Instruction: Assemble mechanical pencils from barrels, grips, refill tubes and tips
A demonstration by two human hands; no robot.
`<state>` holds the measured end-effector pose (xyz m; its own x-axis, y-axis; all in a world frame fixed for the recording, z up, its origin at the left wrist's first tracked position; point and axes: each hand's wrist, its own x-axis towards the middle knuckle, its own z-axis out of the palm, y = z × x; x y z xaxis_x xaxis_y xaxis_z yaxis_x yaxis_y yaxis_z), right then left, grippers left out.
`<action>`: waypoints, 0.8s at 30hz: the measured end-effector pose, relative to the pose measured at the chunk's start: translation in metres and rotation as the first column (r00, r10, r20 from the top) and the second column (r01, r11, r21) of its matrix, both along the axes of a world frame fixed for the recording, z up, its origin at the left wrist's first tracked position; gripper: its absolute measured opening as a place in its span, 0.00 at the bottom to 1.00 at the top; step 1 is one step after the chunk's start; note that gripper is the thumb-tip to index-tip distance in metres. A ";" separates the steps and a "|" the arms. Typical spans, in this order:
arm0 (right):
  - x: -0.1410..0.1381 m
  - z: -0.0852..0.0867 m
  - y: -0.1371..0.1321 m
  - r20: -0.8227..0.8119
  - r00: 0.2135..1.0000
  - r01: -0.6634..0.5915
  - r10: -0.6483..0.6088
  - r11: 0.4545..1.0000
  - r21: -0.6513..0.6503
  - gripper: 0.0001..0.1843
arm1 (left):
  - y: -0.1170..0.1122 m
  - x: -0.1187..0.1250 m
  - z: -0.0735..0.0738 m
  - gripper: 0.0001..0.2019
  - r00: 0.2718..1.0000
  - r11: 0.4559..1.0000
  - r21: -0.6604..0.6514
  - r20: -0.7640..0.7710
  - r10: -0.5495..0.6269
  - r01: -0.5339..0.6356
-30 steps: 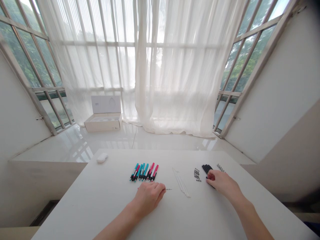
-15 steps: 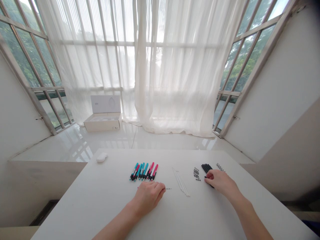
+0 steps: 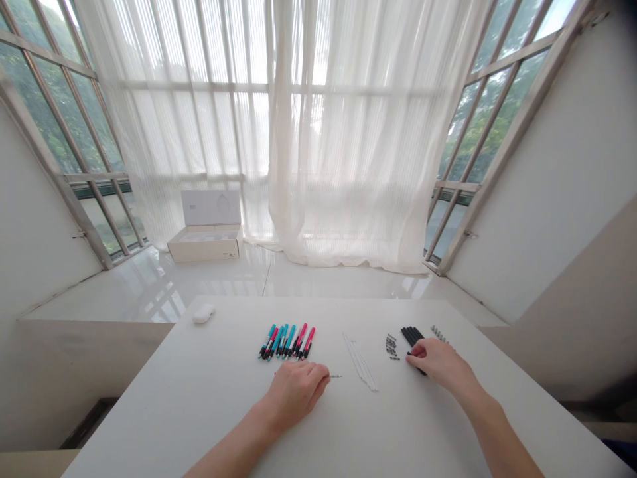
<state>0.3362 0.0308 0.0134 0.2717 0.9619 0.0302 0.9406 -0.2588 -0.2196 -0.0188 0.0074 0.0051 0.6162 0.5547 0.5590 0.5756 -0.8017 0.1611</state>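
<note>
My left hand (image 3: 298,388) is closed round a pen that it mostly hides. A thin tip with what looks like a spring (image 3: 335,376) pokes out on the right of the fingers, and a small pink end shows on the left. My right hand (image 3: 438,362) pinches the near end of a black pen barrel (image 3: 422,370) at the front of a row of black barrels (image 3: 411,335). Just left of it lies a column of small dark-and-clear pen parts (image 3: 391,346). Small grey parts (image 3: 438,332) lie behind the hand, partly covered by it.
Blue and pink pens (image 3: 284,342) lie side by side beyond my left hand. Several thin white refills (image 3: 359,362) lie between the hands. A white earbud case (image 3: 204,314) sits at the table's far left. On the sill stands an open white box (image 3: 204,249) before the curtain.
Almost nothing differs. Both hands keep their places, and the fingers of my right hand have shifted only very slightly at the black barrel.
</note>
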 end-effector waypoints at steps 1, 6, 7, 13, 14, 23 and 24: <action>0.000 0.001 -0.001 -0.003 1.000 0.002 -0.002 1.000 -0.011 0.09 | 0.000 0.000 0.000 0.10 1.000 1.000 0.000 0.000 -0.003 0.003; -0.004 0.009 -0.004 -0.024 0.999 0.041 -0.044 0.995 -0.092 0.07 | 0.001 0.000 -0.001 0.09 1.000 1.000 0.012 0.015 -0.009 0.009; -0.006 0.012 -0.005 -0.025 0.999 0.043 -0.045 0.995 -0.093 0.07 | 0.001 0.000 -0.001 0.09 1.000 1.000 0.015 0.017 -0.009 0.009; -0.031 0.033 -0.009 -0.272 0.921 -0.275 0.278 0.960 0.050 0.10 | 0.002 0.001 -0.001 0.08 1.000 1.000 0.021 0.013 -0.010 0.009; -0.039 0.035 -0.010 -0.325 0.881 -0.332 0.344 0.939 0.095 0.10 | 0.002 0.002 -0.001 0.09 1.000 1.000 0.022 0.013 -0.008 0.008; -0.117 0.032 -0.031 -0.576 0.604 -0.584 0.551 0.797 0.150 0.09 | 0.004 0.001 -0.003 0.09 1.000 1.000 -0.001 0.000 0.026 -0.026; -0.121 0.032 -0.032 -0.565 0.602 -0.591 0.564 0.791 0.159 0.10 | 0.004 0.001 -0.003 0.09 1.000 1.000 -0.001 -0.004 0.027 -0.027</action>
